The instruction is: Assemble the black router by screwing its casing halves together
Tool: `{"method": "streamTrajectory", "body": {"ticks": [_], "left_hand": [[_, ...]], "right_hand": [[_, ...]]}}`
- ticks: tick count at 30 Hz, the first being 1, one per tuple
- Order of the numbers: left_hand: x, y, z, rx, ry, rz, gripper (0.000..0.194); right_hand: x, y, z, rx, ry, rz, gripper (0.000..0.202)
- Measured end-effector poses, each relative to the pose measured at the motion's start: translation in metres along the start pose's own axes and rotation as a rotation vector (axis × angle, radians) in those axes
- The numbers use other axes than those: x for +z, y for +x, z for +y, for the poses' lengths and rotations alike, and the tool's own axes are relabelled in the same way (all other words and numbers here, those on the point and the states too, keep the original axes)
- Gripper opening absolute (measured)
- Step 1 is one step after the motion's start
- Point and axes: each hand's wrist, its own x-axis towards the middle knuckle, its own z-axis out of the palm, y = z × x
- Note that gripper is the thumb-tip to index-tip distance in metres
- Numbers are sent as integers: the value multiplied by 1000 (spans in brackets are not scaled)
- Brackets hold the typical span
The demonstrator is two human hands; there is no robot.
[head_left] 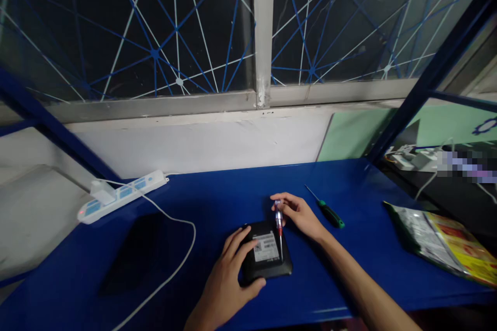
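Nearest me, the fingers of my left hand point(227, 273) lie spread open over the left side of a flat black rectangular case point(269, 271) with a white label point(261, 255). Just right of them, my right hand point(302, 216) has its fingers closed round a transparent-handled screwdriver point(279, 226), shaft pointing down at the case. Right of those fingers, a green-and-black-handled screwdriver point(330, 213) rests on the blue tabletop point(229, 199).

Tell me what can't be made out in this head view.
All in the head view:
White label: print too small and blurred to read.
Clear-handled screwdriver: whether its tip sits in a screw; too small to tell.
Black device: left part, covered by the left hand.
White cable: lower end, cut off by the bottom edge.
Packet: right end, cut off by the right edge.
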Motion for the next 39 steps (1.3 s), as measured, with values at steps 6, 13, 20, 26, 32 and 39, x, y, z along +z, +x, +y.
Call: {"method": "streamTrajectory", "body": {"ticks": [6, 13, 20, 26, 32, 39], "left_hand": [[1, -1, 0, -4, 4, 12, 65], [5, -5, -5, 59, 57, 52, 63], [13, -7, -12, 146, 93, 158, 64], [12, -6, -14, 174, 84, 177, 67], [15, -6, -18, 165, 71, 172, 67], [20, -4, -25, 211, 104, 186, 71]], "right_hand": [[-4, 2, 3, -1, -18, 44, 35], [-12, 6, 9, -37, -17, 185, 39], [-4, 10, 17, -114, 22, 360, 45], [11, 5, 15, -139, 44, 335, 37], [23, 2, 17, -145, 12, 283, 32], [24, 1, 21, -128, -68, 247, 32]]}}
